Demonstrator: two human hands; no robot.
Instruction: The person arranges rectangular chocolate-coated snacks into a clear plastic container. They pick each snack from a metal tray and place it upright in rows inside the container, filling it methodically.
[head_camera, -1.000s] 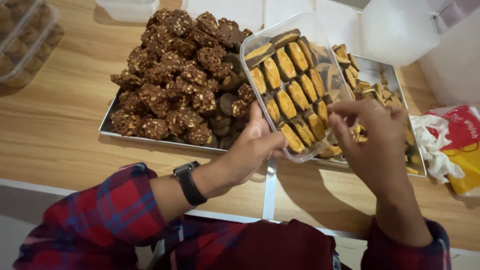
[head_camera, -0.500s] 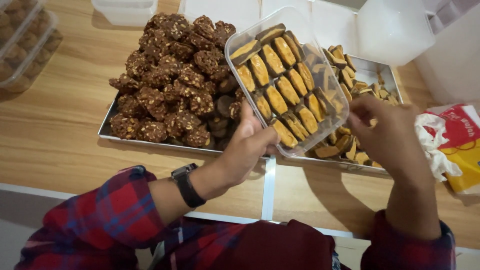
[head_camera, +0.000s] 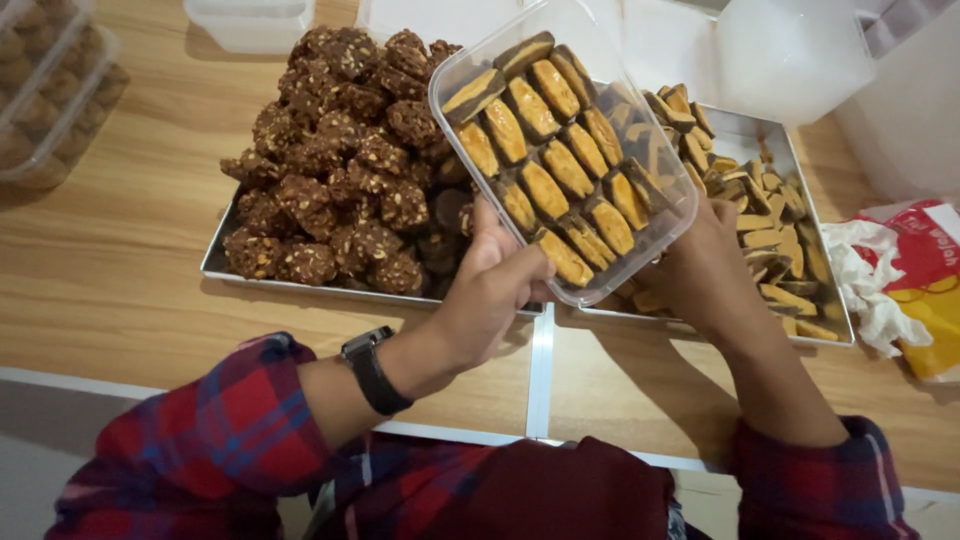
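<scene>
A wooden table (head_camera: 130, 270) carries two metal trays side by side: the left tray (head_camera: 215, 262) with dark brown cookies, the right tray (head_camera: 800, 190) with yellow-brown ones. Empty clear containers (head_camera: 250, 20) and a red-yellow bag (head_camera: 925, 290) also lie on it.

The left hand (head_camera: 490, 290) grips the near edge of a clear plastic box (head_camera: 560, 150), tilted up toward the camera and packed with rows of tan, dark-edged cookies (head_camera: 565, 165). The right hand (head_camera: 700, 270) is under the box's right side, partly hidden by it. A black watch (head_camera: 375, 370) sits on the left wrist; both sleeves are red plaid.

Below the box, two metal trays lie side by side on the wooden table (head_camera: 120, 270). The left tray (head_camera: 215, 262) holds a heap of dark brown cookies (head_camera: 340, 170); the right tray (head_camera: 775, 150) holds loose tan ones. A red and yellow bag (head_camera: 925, 290) lies just right of it. Clear containers (head_camera: 50, 90) stand at far left.
</scene>
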